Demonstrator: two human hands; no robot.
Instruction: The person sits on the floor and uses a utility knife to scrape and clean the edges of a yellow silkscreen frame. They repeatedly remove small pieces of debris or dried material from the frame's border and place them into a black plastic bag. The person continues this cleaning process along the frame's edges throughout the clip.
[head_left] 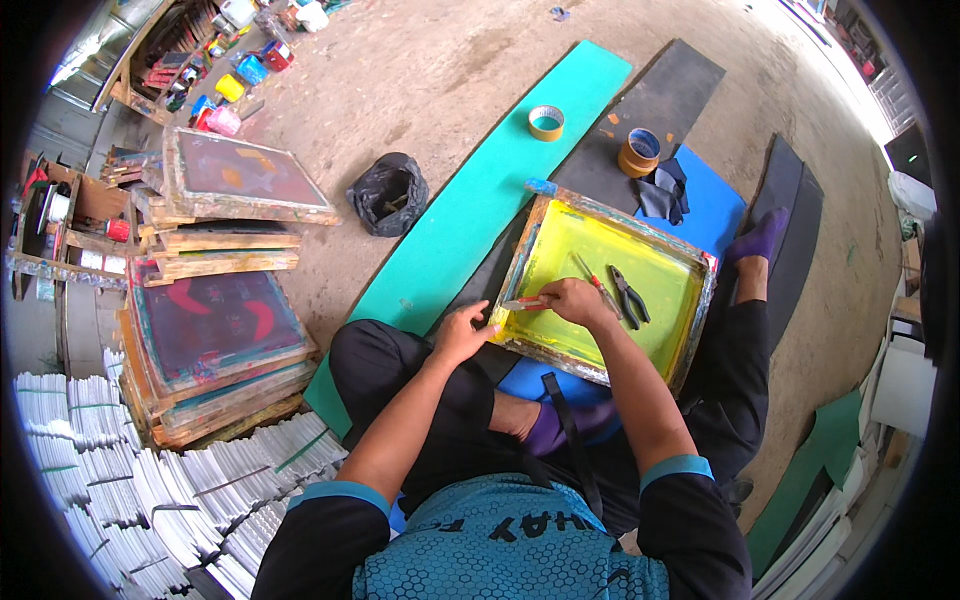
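Observation:
A wooden screen-printing frame (701, 300) with yellow mesh lies tilted across my lap. My right hand (578, 302) is closed around a slim red-handled tool (525, 303), its pale end reaching the frame's left rail; its exact kind is too small to tell. Close by, at the frame's left corner, my left hand (463, 334) rests against the wood with its fingers apart. Black pliers (628, 297) lie on the mesh right of my right hand. Beside them is a thin red-handled tool (600, 284), partly behind that hand.
Stacked frames (225, 325) stand at left, behind bundled white strips (200, 490). Beyond the frame lie a green mat (480, 190), dark mats (680, 85) and a blue sheet (712, 205). Tape rolls (546, 123), a brown tub (638, 152) and a black bag (388, 194) stand around.

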